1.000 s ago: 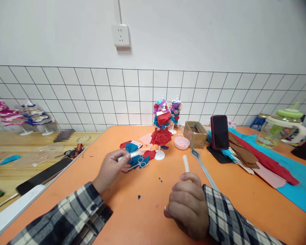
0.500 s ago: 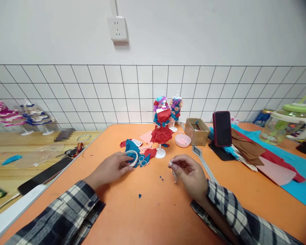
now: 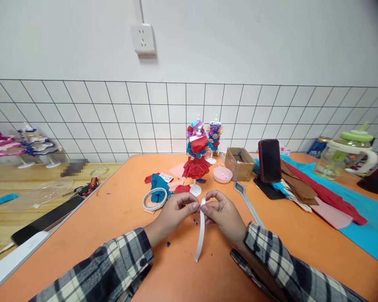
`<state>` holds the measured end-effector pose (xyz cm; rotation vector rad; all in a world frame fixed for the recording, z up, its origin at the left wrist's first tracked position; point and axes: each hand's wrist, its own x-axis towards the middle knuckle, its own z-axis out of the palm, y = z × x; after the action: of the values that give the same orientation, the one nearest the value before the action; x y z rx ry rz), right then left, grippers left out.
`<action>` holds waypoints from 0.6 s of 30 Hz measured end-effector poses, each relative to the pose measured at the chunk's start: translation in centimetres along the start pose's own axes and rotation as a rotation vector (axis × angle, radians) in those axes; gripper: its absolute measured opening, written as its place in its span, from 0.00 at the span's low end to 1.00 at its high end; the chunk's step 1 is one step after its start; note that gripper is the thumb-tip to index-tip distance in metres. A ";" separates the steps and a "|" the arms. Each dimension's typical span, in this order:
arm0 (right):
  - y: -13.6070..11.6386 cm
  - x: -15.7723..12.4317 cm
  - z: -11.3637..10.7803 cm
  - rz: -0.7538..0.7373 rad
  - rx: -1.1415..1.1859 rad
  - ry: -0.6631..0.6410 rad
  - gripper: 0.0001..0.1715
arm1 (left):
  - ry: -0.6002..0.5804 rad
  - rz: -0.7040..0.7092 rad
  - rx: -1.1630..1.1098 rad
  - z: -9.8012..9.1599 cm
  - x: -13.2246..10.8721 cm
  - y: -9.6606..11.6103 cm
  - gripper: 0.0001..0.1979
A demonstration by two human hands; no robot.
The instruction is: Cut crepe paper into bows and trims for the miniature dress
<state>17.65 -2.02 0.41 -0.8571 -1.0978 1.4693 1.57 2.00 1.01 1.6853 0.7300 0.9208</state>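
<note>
White tiles (image 3: 164,100) run behind the orange table (image 3: 119,205), where the tape roll (image 3: 154,207) now lies partly over some scraps (image 3: 159,183); half a second ago my left hand (image 3: 179,208) had hold of it. That hand has come across to the strip (image 3: 201,231), thumb and finger drawn together right beside its top end, though I can't make out whether they grip it. My right hand (image 3: 223,214) pinches the strip near that end, and the rest hangs down, slightly curved, nearer me than the red dress (image 3: 196,166). With the roll down, I judge both hands free for the strip.
</note>
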 end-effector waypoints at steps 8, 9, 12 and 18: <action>0.8 -0.3 -0.1 0.097 -0.070 -0.101 0.30 | 0.018 -0.132 -0.139 -0.7 -2.0 -0.2 0.15; 0.8 -0.4 0.0 0.116 -0.080 -0.113 0.31 | 0.015 -0.143 -0.142 -0.7 -2.1 -0.1 0.15; 0.7 -0.4 0.0 0.153 -0.093 -0.129 0.34 | 0.009 -0.193 -0.190 -0.4 -2.1 -0.1 0.14; 1.1 -0.3 -0.2 0.183 -0.142 -0.150 0.32 | 0.070 -0.217 -0.217 -0.1 -2.2 0.2 0.13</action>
<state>17.49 -2.26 -0.74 -0.9801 -1.2749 1.6429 0.35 0.21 0.69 1.3611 0.8124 0.8753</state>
